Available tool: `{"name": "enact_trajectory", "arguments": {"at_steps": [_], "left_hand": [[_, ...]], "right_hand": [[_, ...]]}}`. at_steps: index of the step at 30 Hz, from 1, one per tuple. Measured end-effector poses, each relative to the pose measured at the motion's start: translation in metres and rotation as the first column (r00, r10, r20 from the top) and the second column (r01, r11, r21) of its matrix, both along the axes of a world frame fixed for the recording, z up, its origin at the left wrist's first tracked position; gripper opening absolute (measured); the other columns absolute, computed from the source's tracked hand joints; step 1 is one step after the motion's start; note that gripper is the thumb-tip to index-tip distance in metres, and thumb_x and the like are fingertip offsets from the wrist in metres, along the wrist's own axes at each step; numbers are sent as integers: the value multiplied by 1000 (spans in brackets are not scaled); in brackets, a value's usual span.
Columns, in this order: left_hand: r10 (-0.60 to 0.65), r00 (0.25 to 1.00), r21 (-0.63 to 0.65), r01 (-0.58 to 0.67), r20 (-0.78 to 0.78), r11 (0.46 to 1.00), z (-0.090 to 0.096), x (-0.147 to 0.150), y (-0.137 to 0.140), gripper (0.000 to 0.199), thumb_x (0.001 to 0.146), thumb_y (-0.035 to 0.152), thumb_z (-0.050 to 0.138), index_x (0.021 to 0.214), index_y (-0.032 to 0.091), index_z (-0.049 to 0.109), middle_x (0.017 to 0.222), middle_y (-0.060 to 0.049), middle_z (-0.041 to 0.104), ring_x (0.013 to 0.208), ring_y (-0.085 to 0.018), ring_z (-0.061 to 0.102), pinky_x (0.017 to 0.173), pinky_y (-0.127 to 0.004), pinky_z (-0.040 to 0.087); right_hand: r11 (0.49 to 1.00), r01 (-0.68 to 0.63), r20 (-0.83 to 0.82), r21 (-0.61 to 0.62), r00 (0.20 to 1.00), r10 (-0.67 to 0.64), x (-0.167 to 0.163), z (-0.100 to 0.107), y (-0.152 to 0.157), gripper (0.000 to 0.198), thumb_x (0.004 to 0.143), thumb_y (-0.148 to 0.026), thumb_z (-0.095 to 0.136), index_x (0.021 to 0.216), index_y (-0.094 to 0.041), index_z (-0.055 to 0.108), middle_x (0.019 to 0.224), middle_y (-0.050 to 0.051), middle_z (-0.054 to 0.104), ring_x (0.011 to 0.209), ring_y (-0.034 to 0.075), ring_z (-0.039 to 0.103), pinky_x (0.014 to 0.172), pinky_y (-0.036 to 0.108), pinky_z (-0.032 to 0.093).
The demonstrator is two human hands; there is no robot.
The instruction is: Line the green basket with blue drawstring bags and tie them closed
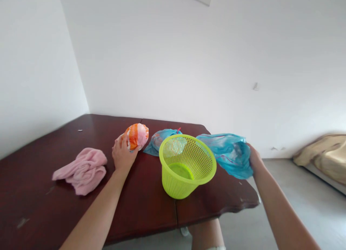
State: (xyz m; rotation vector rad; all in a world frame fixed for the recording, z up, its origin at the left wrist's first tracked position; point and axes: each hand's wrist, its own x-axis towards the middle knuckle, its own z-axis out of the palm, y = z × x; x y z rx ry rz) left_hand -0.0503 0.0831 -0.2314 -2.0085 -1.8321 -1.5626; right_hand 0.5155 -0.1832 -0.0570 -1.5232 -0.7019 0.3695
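Note:
My left hand (123,152) is closed around a bundled orange, pink and white plastic bag (139,134) above the table. Out to the right, my right hand (255,159) grips the edge of a crumpled blue plastic bag (229,152), which hangs over the table's right side. Between the two hands stands a yellow-green plastic basket (178,187), upright with nothing visible inside. Behind it lies another blue plastic bag (160,139), filled and tied with something red; the basket partly hides it. Left of my left forearm is a crumpled pink cloth (88,169).
The dark red-brown table (146,214) has a wavy right edge and a seam across it. White walls (167,62) rise behind and to the left. Beige fabric (327,152) covers something low at the far right, on the grey floor (305,203).

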Motion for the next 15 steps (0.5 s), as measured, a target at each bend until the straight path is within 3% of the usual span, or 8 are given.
{"name": "enact_trajectory", "arguments": {"at_steps": [5,8,10,12,14,15], "left_hand": [[-12,1000,37,12,19,999,2,3,-2,85,103,59,72,175,17,55,186,-26,50,177,-49,41,148,-67,31],[-32,999,42,31,35,999,5,5,-6,83,102,58,73,173,17,55,186,-26,50,178,-50,39,148,-69,28],[-43,998,54,41,45,998,11,5,-9,80,102,55,74,170,17,57,184,-26,52,176,-49,41,148,-68,30],[-38,998,79,33,56,996,22,5,-14,70,105,52,72,165,18,59,180,-25,57,173,-46,48,147,-66,33],[-24,996,142,12,82,990,38,3,-24,57,110,50,67,157,18,60,171,-23,64,166,-42,56,146,-64,39],[-15,994,195,-7,110,981,46,2,-31,50,113,49,63,153,18,61,166,-22,67,162,-40,61,144,-62,43]], "right_hand": [[987,-99,-134,-126,988,82,6,-16,-32,30,78,-47,89,84,-18,87,86,15,85,71,29,75,63,38,63],[994,-72,-161,-83,985,58,-11,-24,-53,41,72,-55,98,97,-23,89,93,11,88,78,29,79,67,36,67],[983,-140,-119,-116,985,126,-29,-25,-72,56,69,-62,104,110,-27,90,98,8,89,79,28,80,69,35,69],[916,-307,-47,-256,951,306,-46,-27,-91,69,68,-71,106,118,-27,90,104,9,90,83,30,82,72,38,70],[825,-442,5,-351,881,474,-56,-32,-106,72,73,-80,103,116,-23,92,114,13,90,98,35,84,84,42,73],[827,-450,35,-337,872,488,-57,-39,-111,71,76,-83,100,112,-23,92,118,15,90,106,37,85,92,44,73]]}}
